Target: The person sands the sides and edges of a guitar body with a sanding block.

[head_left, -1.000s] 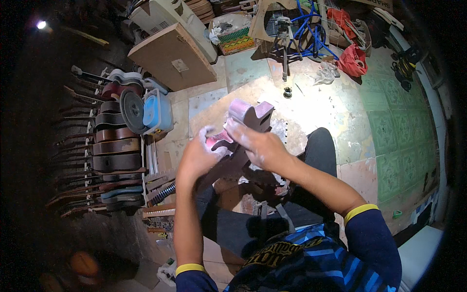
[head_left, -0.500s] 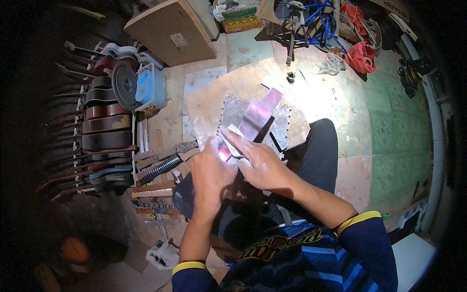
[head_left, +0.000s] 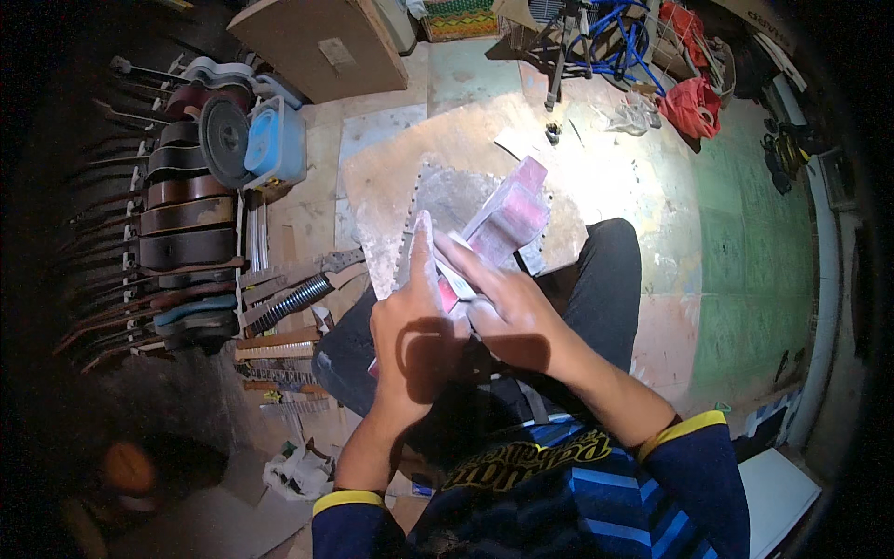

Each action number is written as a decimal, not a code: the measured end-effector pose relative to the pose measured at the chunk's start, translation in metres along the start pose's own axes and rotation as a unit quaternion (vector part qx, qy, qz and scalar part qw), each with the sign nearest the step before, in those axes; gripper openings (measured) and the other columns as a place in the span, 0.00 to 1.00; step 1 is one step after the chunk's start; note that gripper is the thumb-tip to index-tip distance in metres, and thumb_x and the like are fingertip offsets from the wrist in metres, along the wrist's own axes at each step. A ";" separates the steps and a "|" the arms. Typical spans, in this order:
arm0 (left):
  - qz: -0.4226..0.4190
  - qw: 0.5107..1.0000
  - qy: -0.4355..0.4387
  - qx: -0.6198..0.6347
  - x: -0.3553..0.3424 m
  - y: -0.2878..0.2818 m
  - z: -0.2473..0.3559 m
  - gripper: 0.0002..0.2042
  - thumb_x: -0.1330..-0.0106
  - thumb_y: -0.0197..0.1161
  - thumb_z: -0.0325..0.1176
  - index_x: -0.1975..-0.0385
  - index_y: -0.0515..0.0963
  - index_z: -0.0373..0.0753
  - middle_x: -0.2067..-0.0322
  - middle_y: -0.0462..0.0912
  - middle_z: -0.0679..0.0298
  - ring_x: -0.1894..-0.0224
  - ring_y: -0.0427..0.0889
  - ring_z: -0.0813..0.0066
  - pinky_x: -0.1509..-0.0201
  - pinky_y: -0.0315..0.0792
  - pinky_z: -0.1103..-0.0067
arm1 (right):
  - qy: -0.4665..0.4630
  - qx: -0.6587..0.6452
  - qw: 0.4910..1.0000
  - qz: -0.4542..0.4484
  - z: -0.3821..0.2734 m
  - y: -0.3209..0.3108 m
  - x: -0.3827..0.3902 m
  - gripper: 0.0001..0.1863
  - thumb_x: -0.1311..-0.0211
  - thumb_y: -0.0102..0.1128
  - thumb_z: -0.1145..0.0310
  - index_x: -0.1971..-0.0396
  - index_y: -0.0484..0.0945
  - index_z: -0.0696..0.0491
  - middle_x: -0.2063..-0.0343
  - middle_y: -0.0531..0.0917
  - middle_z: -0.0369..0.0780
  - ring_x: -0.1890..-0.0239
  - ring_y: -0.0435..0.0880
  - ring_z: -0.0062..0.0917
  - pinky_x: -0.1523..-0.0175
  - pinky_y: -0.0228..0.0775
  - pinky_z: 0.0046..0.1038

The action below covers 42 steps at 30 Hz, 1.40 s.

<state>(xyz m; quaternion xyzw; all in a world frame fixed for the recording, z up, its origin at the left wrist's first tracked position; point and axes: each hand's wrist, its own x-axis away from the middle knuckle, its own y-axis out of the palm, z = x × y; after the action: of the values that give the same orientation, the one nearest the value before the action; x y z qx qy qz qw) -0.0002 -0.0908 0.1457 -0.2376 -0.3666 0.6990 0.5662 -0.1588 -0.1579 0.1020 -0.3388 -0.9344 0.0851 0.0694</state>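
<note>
A curved pink workpiece (head_left: 512, 219), shaped somewhat like a small guitar body and coated in pale dust, lies tilted in front of me above my lap. My left hand (head_left: 414, 326) grips its near end, index finger stretched along its side. Pressed against the piece is a small folded pale sheet (head_left: 454, 281), perhaps sandpaper, held by my right hand (head_left: 512, 312) with its fingers laid long over it. Both hands are dusty and almost touch. Beneath the piece is a dark grey sheet (head_left: 442, 186) with notched edges, resting on a tan board (head_left: 377, 168).
Several guitars (head_left: 186, 222) stand in a rack at left, beside a clear bin holding a blue container (head_left: 264, 144). A tool with a coiled black handle (head_left: 296, 303) lies nearer. Far off are a tripod (head_left: 559, 70), blue tubing (head_left: 610, 56) and a red bag (head_left: 691, 107).
The pink workpiece has turned and shifted slightly right. My left index finger now points forward, and my right hand has slid a little right. The whole view has moved slightly.
</note>
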 end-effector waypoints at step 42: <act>-0.097 0.982 0.083 -0.141 0.027 0.068 0.061 0.53 0.49 0.68 0.24 0.21 0.44 0.33 0.69 0.85 0.48 0.74 0.87 0.53 0.69 0.82 0.64 | 0.017 0.487 0.868 0.096 -0.018 -0.055 0.081 0.21 0.48 0.61 0.78 0.51 0.77 0.65 0.49 0.81 0.58 0.61 0.86 0.54 0.56 0.82 0.46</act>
<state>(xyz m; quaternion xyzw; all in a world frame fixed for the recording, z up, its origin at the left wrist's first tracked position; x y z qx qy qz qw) -0.0945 -0.0855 0.1331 -0.3354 -0.4345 0.5601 0.6205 -0.2516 -0.1451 0.1370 -0.3514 -0.7356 0.5299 0.2335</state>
